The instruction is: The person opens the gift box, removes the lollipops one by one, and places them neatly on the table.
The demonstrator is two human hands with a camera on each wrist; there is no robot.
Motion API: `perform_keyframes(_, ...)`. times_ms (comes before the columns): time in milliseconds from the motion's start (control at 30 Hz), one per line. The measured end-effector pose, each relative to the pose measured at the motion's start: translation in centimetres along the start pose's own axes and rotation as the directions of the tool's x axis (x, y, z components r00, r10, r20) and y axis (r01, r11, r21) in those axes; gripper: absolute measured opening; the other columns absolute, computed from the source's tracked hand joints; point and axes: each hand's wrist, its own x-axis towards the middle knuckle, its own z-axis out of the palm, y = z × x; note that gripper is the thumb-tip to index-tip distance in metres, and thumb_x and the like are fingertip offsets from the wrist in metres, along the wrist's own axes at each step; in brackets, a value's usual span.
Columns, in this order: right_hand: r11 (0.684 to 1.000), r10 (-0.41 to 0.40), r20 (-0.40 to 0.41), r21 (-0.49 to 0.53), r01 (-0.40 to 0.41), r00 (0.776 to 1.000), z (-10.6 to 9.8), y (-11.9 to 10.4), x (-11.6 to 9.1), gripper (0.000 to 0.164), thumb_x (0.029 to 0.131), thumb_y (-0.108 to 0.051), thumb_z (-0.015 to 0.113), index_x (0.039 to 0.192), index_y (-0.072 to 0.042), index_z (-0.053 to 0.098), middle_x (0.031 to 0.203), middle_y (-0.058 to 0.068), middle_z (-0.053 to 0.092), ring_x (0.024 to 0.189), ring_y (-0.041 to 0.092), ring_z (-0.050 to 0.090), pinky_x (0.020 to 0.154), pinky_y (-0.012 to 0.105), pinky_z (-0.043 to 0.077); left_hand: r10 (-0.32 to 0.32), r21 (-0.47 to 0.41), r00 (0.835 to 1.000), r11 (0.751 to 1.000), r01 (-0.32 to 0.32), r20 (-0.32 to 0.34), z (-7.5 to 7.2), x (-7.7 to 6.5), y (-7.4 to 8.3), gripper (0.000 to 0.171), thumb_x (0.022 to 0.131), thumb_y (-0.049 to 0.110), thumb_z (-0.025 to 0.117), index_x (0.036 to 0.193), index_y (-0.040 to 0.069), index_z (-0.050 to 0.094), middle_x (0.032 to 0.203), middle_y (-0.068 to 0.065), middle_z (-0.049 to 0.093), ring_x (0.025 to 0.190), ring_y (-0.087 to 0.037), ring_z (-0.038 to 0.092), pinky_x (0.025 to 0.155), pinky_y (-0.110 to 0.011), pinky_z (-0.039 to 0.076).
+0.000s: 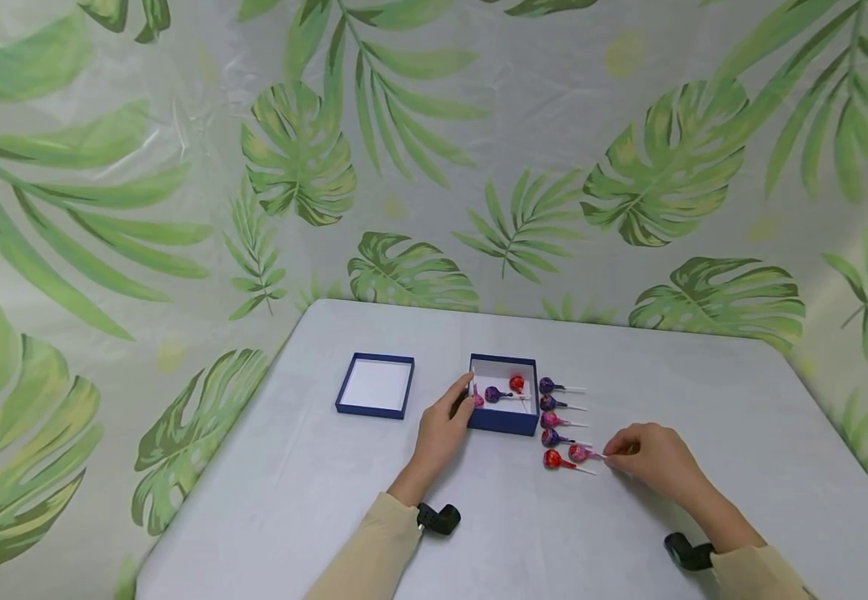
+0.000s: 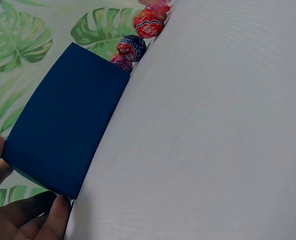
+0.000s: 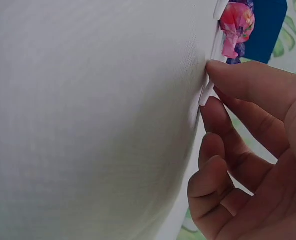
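Note:
Beside the row of lollipops, my right hand (image 1: 651,458) pinches the white stick of a pink lollipop (image 1: 578,452) between thumb and fingertips. In the right wrist view its pink wrapper (image 3: 236,22) shows beyond the thumb, the stick low over the table. My left hand (image 1: 443,425) holds the left side of an open blue box (image 1: 503,422), with the thumb at the rim. A red lollipop (image 1: 517,383), a purple one (image 1: 492,394) and a pink one (image 1: 478,400) lie in the box. The left wrist view shows the box's plain blue wall (image 2: 68,120) with fingers at its near end.
Right of the box, several lollipops lie in a column, sticks pointing right, with a red one (image 1: 552,459) nearest me. A blue-rimmed lid (image 1: 375,385), white inside, lies left of the box on the white table (image 1: 268,500). A leaf-patterned cloth (image 1: 418,208) hangs behind.

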Motion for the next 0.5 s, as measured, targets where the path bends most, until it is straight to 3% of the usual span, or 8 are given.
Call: perform_keyframes(500, 1.000, 0.019, 0.051, 0.009, -0.019, 0.999, -0.50, -0.21, 0.28, 0.013, 0.080, -0.017, 0.085, 0.089, -0.017, 0.075, 0.079, -0.004, 0.064, 0.073, 0.017, 0.054, 0.065, 0.034, 0.048, -0.017, -0.009, 1.000, 1.000, 0.017, 0.007, -0.01, 0.07, 0.00, 0.044, 0.105, 0.029, 0.053, 0.148, 0.037, 0.051, 0.148, 0.005, 0.051, 0.138, -0.017, 0.045, 0.114, -0.042, 0.037)
